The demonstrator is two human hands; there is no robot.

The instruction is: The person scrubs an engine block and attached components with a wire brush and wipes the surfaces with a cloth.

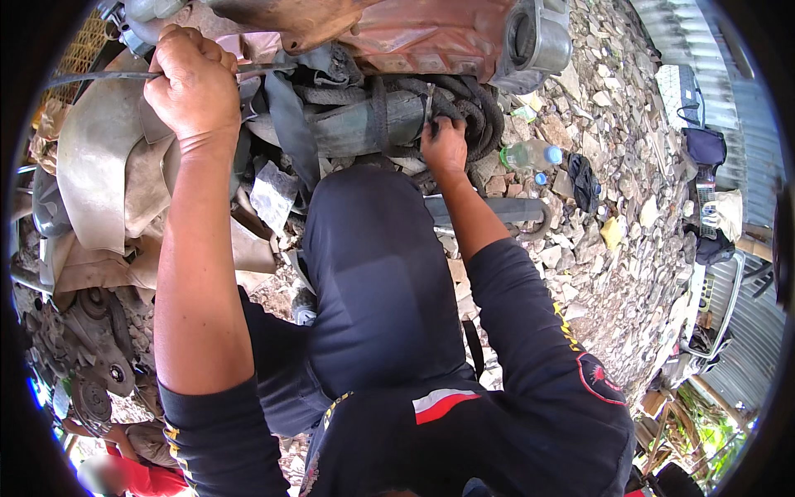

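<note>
My left hand [192, 87] is closed in a fist around a long, thin dark strip [112, 75], whose ends stick out on both sides. Lower and to the right, the fingers of my right hand [445, 146] close on a slim tool [430, 102] with a light, narrow upper end; its kind is unclear. Behind that hand lie coils of thick dark rope or hose [487, 115], looped partly around a worn grey-green cylindrical piece [360, 127]. A reddish-brown cast-metal housing [422, 31] with a round opening stands just above them. A dark flat band [292, 124] hangs between my hands.
Bent sheet pieces [93, 168] lie at left, above greasy metal parts [93, 335]. A plastic bottle [531, 155], a black bag [582, 183] and stones [615, 248] are at right. Corrugated metal sheets [754, 186] line the right edge. Another person in red [152, 477] is at lower left.
</note>
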